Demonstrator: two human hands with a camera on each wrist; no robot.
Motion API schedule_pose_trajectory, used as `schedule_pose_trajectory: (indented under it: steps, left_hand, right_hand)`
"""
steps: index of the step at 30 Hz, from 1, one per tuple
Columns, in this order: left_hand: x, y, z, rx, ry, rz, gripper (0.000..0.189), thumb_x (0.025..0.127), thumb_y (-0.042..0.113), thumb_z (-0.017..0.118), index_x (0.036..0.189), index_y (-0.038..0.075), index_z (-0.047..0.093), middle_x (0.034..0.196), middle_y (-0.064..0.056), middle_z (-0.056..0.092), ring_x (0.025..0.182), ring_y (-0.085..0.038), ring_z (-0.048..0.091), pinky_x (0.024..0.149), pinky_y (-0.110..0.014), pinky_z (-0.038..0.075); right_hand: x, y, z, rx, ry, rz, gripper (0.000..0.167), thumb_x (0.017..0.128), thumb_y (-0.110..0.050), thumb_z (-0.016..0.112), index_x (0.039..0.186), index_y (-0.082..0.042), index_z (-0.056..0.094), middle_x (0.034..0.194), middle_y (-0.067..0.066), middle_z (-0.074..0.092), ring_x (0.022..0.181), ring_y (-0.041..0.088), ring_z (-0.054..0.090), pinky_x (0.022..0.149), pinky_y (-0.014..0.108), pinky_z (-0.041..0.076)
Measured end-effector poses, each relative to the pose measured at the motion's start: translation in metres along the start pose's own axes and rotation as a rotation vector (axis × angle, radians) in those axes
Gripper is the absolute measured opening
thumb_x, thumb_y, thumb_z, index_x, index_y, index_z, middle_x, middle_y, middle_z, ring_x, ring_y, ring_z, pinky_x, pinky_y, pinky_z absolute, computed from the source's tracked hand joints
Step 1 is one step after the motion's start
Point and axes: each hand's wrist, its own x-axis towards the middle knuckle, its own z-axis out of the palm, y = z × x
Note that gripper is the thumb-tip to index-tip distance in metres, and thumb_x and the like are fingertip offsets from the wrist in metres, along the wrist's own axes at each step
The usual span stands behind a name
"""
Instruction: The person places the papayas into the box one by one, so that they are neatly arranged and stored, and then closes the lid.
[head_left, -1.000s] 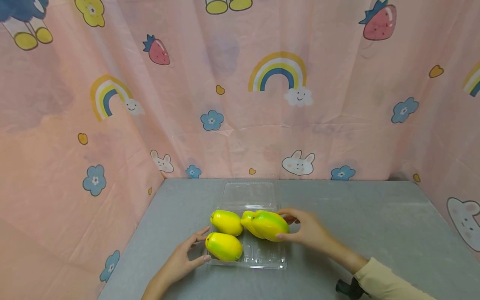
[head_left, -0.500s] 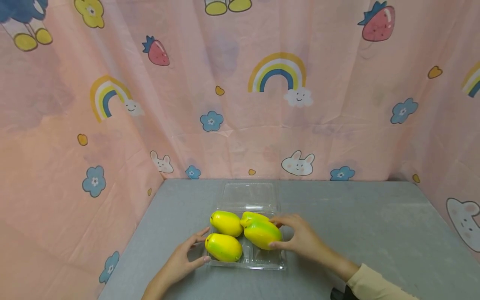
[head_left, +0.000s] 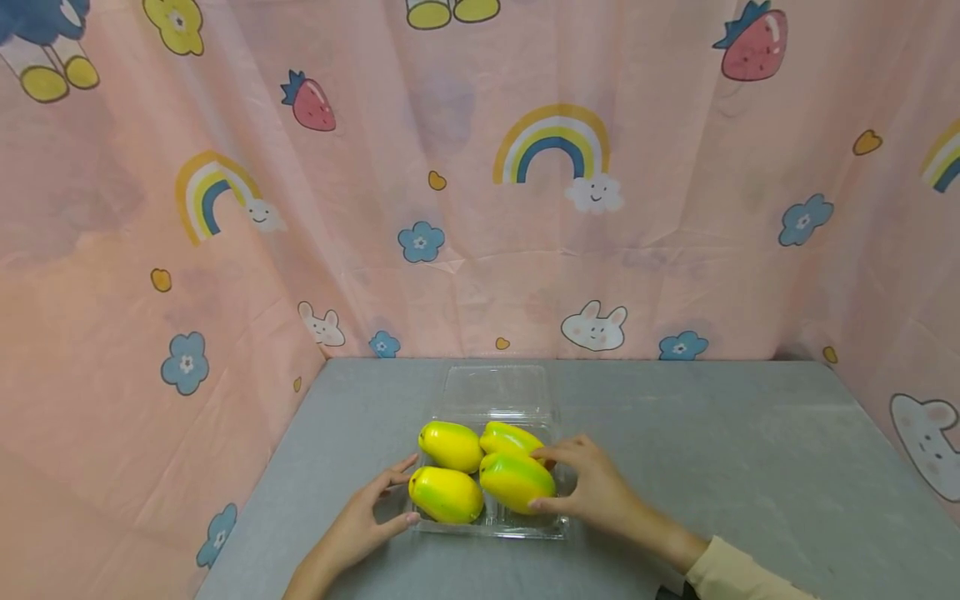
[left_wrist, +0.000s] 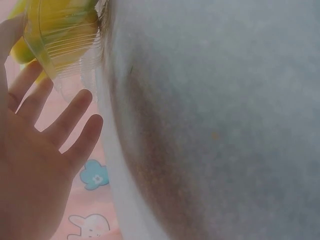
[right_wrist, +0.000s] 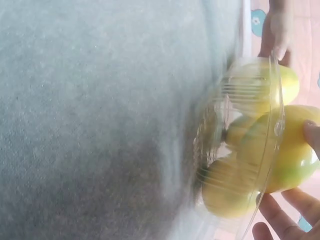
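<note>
A clear plastic clamshell box (head_left: 525,532) lies on the table with its lid laid back. Two yellow-green papayas, a rear one (head_left: 451,446) and a front one (head_left: 446,495), sit in its left half. Another papaya (head_left: 507,437) lies at the back right, partly hidden. My right hand (head_left: 600,493) holds a papaya (head_left: 517,483) between thumb and fingers over the front right of the box; in the right wrist view this papaya (right_wrist: 287,150) shows above the rim. My left hand (head_left: 367,508) touches the box's left side, its fingers (left_wrist: 70,117) fairly straight in the left wrist view.
The transparent lid (head_left: 495,390) extends toward the back of the grey table (head_left: 712,450). A pink patterned curtain (head_left: 480,283) hangs behind and at both sides. Something black (head_left: 675,592) shows under the right sleeve (head_left: 738,573).
My right hand has brought its papaya left and nearer to the front, off the back-right papaya and over the front-right part of the box. The left hand has stayed at the box's side.
</note>
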Motion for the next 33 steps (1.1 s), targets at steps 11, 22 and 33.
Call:
schedule_pose_trajectory:
  steps: [11,22,33]
  left_hand:
    - [-0.001,-0.001,0.000,-0.017,0.003,-0.004,0.049,0.084,0.047,0.075,0.127,0.037,0.055,0.159,0.010,0.039,0.147,-0.033,0.038,0.108,-0.061,0.043]
    - [-0.001,-0.004,0.001,-0.017,0.000,0.002,0.048,0.084,0.047,0.074,0.127,0.039,0.054,0.159,0.010,0.038,0.147,-0.033,0.038,0.108,-0.060,0.044]
    - [0.000,-0.002,0.001,-0.004,0.010,0.009,0.049,0.084,0.049,0.074,0.127,0.036,0.055,0.159,0.011,0.038,0.146,-0.030,0.039,0.108,-0.057,0.045]
  right_hand:
    - [-0.004,-0.006,0.007,-0.091,0.004,-0.046,0.065,0.063,-0.065,0.082,0.114,-0.026,0.072,0.094,-0.023,0.064,0.091,0.002,0.045,0.082,0.028,0.037]
    - [-0.006,-0.004,0.014,-0.189,0.030,-0.096,0.066,0.063,-0.070,0.079,0.112,-0.025,0.073,0.093,-0.020,0.067,0.094,0.004,0.046,0.092,0.041,0.040]
    - [-0.004,-0.011,0.013,-0.240,-0.006,-0.079,0.061,0.064,-0.061,0.084,0.112,-0.024,0.074,0.097,-0.013,0.070,0.096,0.009,0.048,0.101,0.051,0.038]
